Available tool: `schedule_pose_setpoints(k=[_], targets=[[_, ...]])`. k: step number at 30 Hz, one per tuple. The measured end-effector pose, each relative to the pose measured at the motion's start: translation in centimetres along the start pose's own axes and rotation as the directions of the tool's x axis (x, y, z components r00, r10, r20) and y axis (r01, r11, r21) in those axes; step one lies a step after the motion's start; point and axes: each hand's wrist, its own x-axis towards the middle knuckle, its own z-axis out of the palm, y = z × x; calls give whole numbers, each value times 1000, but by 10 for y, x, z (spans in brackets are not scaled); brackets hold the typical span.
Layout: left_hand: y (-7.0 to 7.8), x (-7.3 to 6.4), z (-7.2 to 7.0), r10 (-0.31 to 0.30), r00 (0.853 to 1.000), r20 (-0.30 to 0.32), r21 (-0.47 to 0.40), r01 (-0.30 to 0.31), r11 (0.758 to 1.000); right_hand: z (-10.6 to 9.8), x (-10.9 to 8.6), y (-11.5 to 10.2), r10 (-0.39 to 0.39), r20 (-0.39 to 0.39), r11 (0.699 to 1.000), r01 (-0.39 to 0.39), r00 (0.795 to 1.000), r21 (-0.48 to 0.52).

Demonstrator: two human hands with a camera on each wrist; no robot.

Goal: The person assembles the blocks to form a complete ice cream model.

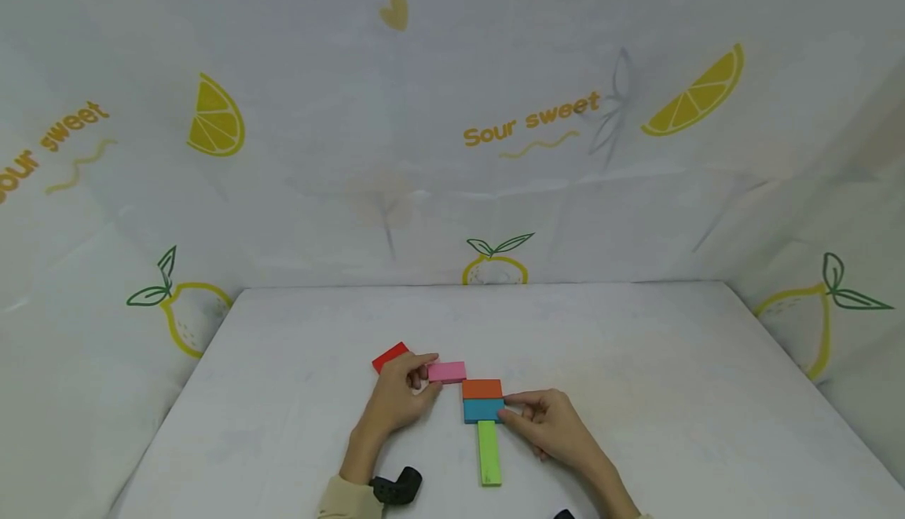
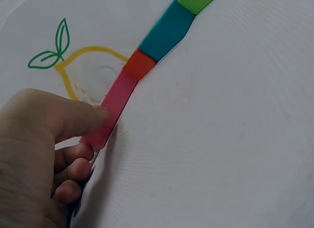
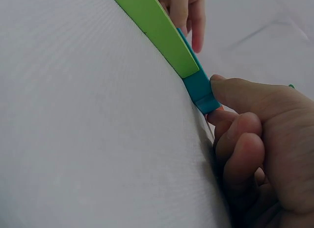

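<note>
My left hand (image 1: 397, 395) pinches the left end of a pink block (image 1: 447, 372), with the thumb at its near side and the index finger at its far side. A red block (image 1: 390, 356) lies partly hidden behind that hand. Right of the pink block, an orange block (image 1: 481, 389) lies against the far side of a blue block (image 1: 483, 411). My right hand (image 1: 550, 425) holds the right end of these two, thumb on the blue block and index finger by the orange one. From the blue block a long green block (image 1: 489, 454) runs toward me.
The blocks lie on a white-covered table (image 1: 636, 346). Behind and beside it hangs a white cloth (image 1: 339, 111) printed with lemons and lettering. A black wrist device (image 1: 399, 486) is worn on my left wrist, just above the tabletop.
</note>
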Motion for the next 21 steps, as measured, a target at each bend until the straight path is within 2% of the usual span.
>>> schedule_pose_setpoints(k=[7,15,21], targets=[[1,0,-3,-28,998,-49,-95,23,995,0,0,-1,16,-2,1000,-16,1000,-14],[1,3,-2,-73,995,-64,-109,66,992,0,0,-1,-2,0,1000,2,1000,-4],[0,3,2,-35,997,-72,-92,28,995,1,1,1,22,-8,1000,-22,1000,-20]])
